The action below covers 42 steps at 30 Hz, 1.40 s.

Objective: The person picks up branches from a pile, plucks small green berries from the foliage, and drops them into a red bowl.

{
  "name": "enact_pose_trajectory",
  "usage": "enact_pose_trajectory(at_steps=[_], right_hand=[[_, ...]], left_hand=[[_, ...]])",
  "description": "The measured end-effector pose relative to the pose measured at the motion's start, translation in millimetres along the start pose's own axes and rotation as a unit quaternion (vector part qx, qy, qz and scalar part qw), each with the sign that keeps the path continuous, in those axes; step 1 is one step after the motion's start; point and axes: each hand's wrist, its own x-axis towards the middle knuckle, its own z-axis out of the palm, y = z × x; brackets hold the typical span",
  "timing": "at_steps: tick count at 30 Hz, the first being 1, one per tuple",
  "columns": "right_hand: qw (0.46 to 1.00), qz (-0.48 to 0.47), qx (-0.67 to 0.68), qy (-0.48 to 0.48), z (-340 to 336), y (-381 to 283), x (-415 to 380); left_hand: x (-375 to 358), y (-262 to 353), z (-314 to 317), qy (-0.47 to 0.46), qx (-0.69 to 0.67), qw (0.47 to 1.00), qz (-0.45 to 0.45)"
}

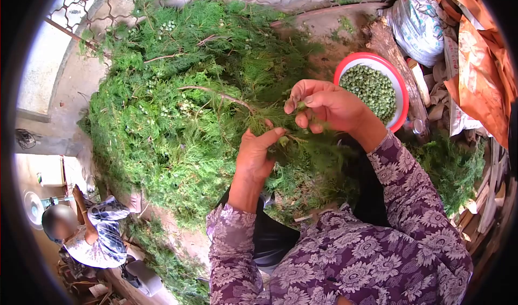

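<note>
1. Purple floral sleeves (377, 251) lie nearest.
2. Left hand (256, 156) fingers pinch a feathery green leafy branch (226, 97).
3. Right hand (326, 105) fingers curl around a sprig tip.
4. Red-rimmed round bowl of green berries (372, 86) sits right.
5. No writing is readable.

I can read no words, numbers or brand marks anywhere in front of me. The white sack (418, 22) up at one o'clock has dark marks on it (print of some kind, perhaps), but they are too small and crumpled for me to make out a single letter. The orange sheeting (480, 67) at two o'clock shows only pale blotches, not writing, and the red-rimmed bowl (402, 97) beside it carries no label I can see.
</note>
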Motion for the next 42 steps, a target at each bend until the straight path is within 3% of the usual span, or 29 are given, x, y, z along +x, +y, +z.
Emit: enact_pose_trajectory(at_steps=[3,4,5,8,9,12,15,22,24,25,27,31,34,36,39,42], right_hand=[[0.998,-0.004,-0.049,0.039,2,3,0],[0.963,-0.071,-0.258,0.041,3,9,2],[0.88,-0.134,-0.454,0.042,5,14,3],[0.86,-0.088,-0.498,0.065,21,23,-1],[0.828,-0.115,-0.544,0.072,20,26,0],[0.803,-0.113,-0.582,0.06,11,34,5],[0.811,-0.061,-0.577,0.076,13,29,4],[0.848,-0.103,-0.519,0.035,12,24,-2],[0.965,0.097,-0.243,-0.029,27,10,-9],[0.964,0.1,-0.243,-0.034,23,7,-8],[0.993,0.027,-0.113,0.023,12,2,-10],[0.993,-0.087,-0.027,0.073,0,-14,-9],[0.992,-0.063,-0.025,0.107,-14,-13,-11],[0.989,-0.047,-0.013,0.139,-15,-13,-10],[0.987,-0.043,0.023,0.151,-23,-10,-6],[0.977,-0.025,-0.065,0.199,-26,-8,2]], left_hand=[[8,-3,-5,0.043,-0.002,0.999,0.004],[11,-5,-9,0.058,-0.002,0.998,-0.003],[12,-6,-11,0.058,-0.001,0.998,-0.003],[15,-8,-12,0.046,0.002,0.998,0.03],[15,-9,-11,0.043,0.007,0.999,0.028],[13,-11,-11,0.041,0.015,0.999,0.025],[11,-9,-7,0.046,0.02,0.998,0.029],[10,-12,-10,0.015,0.028,0.997,0.069],[11,-9,-10,0.042,0.023,0.997,0.058],[12,-6,-10,0.065,0.023,0.997,0.046],[9,3,-8,0.059,0.001,0.998,0.038],[12,14,-21,0.069,-0.048,0.996,0.016],[17,14,-28,0.096,-0.037,0.994,0.034],[15,18,-33,0.004,-0.066,0.998,0.0],[5,24,-23,-0.025,-0.028,0.999,0.009],[-4,29,-13,-0.05,0.011,0.998,0.023]])
